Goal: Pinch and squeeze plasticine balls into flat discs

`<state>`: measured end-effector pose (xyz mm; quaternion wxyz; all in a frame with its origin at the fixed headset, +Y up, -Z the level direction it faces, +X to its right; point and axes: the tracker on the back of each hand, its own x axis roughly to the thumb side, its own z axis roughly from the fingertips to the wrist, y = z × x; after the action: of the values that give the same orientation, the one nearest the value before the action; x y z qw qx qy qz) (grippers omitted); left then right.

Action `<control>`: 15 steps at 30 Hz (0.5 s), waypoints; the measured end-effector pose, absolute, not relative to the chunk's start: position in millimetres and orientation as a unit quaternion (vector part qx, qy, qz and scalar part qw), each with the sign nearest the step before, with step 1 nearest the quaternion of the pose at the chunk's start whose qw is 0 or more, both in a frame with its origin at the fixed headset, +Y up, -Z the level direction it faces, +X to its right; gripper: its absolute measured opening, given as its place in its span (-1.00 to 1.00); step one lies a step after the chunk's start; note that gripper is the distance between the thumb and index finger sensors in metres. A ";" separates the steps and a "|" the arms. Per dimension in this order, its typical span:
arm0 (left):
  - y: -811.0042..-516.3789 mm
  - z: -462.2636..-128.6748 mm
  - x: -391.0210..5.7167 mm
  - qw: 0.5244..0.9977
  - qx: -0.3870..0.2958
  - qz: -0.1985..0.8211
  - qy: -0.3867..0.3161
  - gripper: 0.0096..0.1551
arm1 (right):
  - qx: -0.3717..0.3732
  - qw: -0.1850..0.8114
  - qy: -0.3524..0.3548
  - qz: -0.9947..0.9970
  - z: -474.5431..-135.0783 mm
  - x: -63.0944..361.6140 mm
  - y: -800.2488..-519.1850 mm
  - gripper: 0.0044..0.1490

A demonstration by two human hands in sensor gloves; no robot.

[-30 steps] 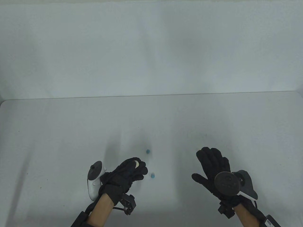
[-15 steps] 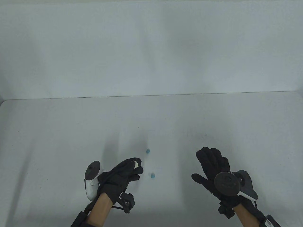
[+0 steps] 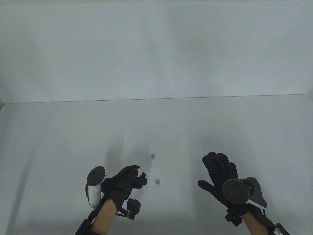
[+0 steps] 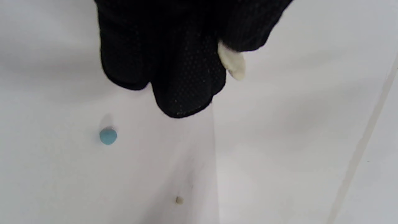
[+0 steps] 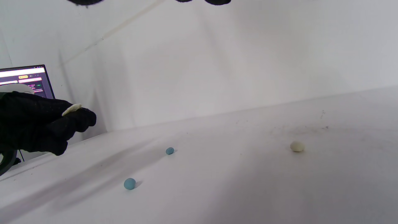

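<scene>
Left hand (image 3: 127, 182) pinching cream disc (image 3: 139, 171), near blue ball (image 3: 157, 182) just right of it; right hand (image 3: 220, 171) spread, farther.

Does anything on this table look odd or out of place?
Nothing stands out. The left hand pinches a flattened cream plasticine piece; two small blue plasticine balls and a cream ball lie apart on the white table.

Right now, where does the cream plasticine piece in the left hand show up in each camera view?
Table view: cream piece at the left hand's fingertips, lower centre-left.
Left wrist view: cream piece sticks out between the fingers, upper centre.
Right wrist view: cream piece pinched at far left.
Shared landmark: the nearer blue ball.
</scene>
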<state>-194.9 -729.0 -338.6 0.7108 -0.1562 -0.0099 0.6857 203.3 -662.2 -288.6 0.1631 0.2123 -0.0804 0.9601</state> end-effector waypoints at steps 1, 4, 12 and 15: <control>-727.4 -337.8 -193.4 0.705 -0.153 0.692 -0.012 -0.48 | 0.212 0.163 -0.080 0.960 -288.6 203.4 -662.3 0.06; -723.4 -338.3 -192.0 0.723 -0.153 0.673 -0.029 -0.50 | 0.211 0.162 -0.082 0.961 -288.2 203.8 -661.9 0.06; -710.2 -349.6 -200.4 0.860 -0.160 0.484 -0.008 -0.52 | 0.212 0.174 -0.079 0.958 -288.9 205.6 -661.2 0.06; -712.8 -352.4 -199.2 0.889 -0.167 0.427 -0.019 -0.52 | 0.214 0.173 -0.076 0.958 -288.8 205.3 -661.3 0.06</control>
<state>-199.2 -712.8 -352.4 0.8887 -0.1667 -0.0187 0.4267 205.3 -661.3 -288.8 0.1735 0.2144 -0.0762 0.9582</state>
